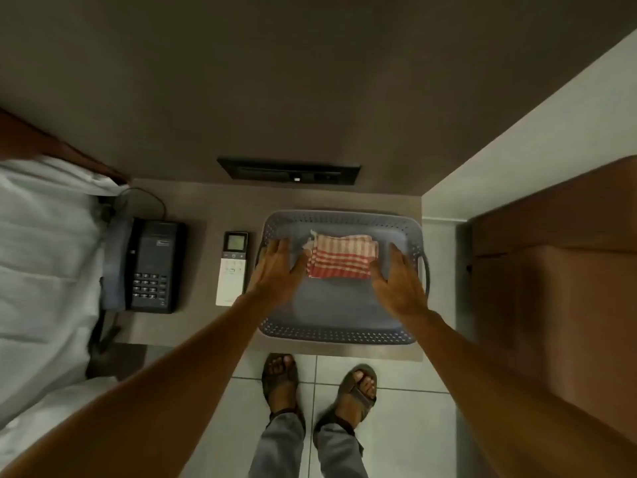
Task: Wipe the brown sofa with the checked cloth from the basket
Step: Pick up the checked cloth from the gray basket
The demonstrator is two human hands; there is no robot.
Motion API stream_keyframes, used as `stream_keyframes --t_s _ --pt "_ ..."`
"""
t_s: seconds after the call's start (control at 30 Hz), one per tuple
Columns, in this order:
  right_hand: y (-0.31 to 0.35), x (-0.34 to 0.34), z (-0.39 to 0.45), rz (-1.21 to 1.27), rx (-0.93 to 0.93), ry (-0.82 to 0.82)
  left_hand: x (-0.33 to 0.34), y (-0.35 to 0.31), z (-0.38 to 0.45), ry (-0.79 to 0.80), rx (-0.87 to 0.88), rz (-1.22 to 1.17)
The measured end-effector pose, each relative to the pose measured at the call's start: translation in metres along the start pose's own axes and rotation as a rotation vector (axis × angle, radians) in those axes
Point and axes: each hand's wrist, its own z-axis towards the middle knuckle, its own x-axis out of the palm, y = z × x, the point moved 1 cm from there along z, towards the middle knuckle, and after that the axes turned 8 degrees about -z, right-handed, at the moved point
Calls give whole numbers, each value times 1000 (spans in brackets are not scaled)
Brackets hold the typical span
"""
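Head view: checked cloth (339, 256) lies folded in the grey basket (336, 334), long axis running left to right, frayed corner toward the left. Left hand (281, 267) and right hand (400, 281) hover spread-fingered either side, grasping nothing. Brown sofa (558, 270) is cut off at the right edge. Bare basket floor lies between cloth and near rim
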Motion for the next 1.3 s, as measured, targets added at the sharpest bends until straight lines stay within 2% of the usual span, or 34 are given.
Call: stream_keyframes --t_s 0.1,0.23,0.27,0.4,0.47,0.53,0.7,0.8,0.93,1.1,1.3 --pt "3 14 19 34 -57 -74 16 8 18 -35 -9 -31" --pt "18 29 30 241 69 -83 36 8 31 -37 -121 -94" --pt "22 30 32 308 101 -70 38 6 35 -46 -174 -159" --pt "28 34 32 570 210 -22 43 2 47 -45 -514 -668" --pt "29 29 26 651 234 13 39 4 45 11 -637 -798" --pt "27 19 17 718 225 8 33 3 38 85 -679 -852" --pt "23 -10 -10 858 121 -42 25 -17 20 153 -654 -1065" --pt "12 -34 -26 866 41 -102 33 -42 5 253 -512 -1191" --pt "-25 -72 -58 764 2 -187 65 -94 -16 393 -367 -1248" --pt "-104 -121 -94 858 46 -356 127 -165 -38 501 -229 -1110" --pt "-243 -159 -142 1026 201 -515 244 -265 -71 433 -260 -841"
